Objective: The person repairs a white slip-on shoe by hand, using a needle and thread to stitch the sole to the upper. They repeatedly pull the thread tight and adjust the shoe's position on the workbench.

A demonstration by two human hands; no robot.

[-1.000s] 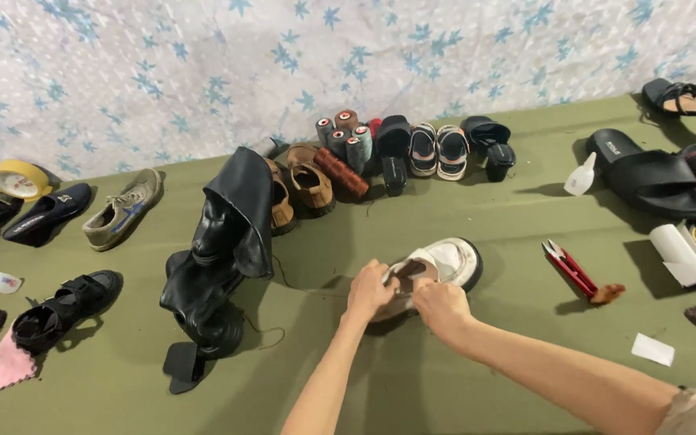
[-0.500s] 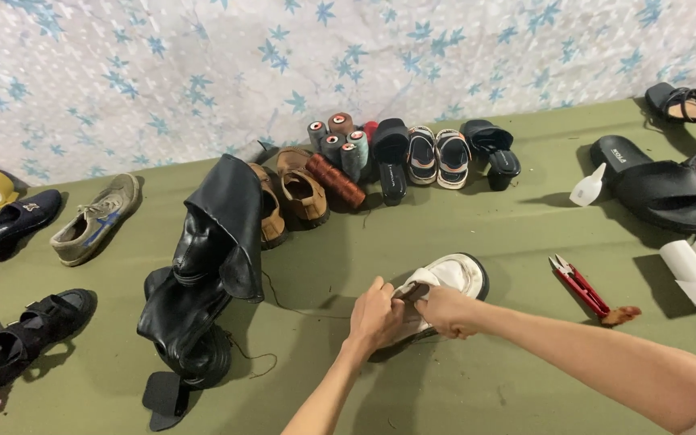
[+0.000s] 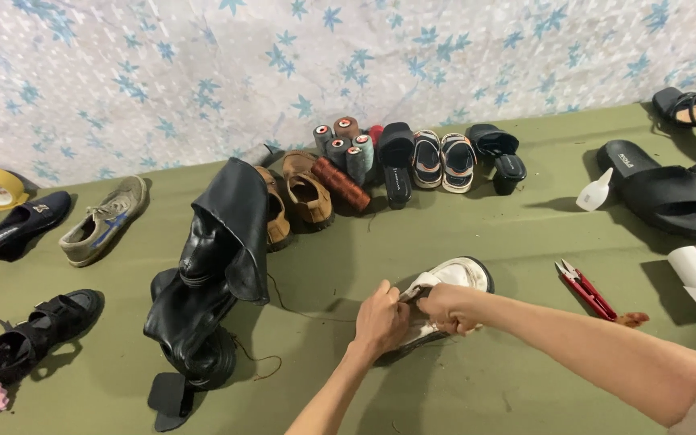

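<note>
A white shoe (image 3: 453,278) with a dark sole rim lies on its side on the green cloth in front of me. My left hand (image 3: 380,321) grips its near end with closed fingers. My right hand (image 3: 451,308) is closed on the shoe's upper just beside it; both hands touch each other over the shoe. A thin dark thread (image 3: 283,302) runs from near the shoe toward the black boots (image 3: 203,290) on the left. I cannot make out any tool in my fingers.
Red snips (image 3: 586,290) lie right of the shoe. Thread spools (image 3: 344,149), brown shoes (image 3: 304,193), sandals (image 3: 442,159) and black slides (image 3: 662,189) line the back. A white glue bottle (image 3: 594,192), a grey sneaker (image 3: 105,219) and a black sandal (image 3: 38,332) are also around.
The view has shifted slightly, so everything sits a bit differently in frame. Both hands stay on the white shoe, working at its near end.
</note>
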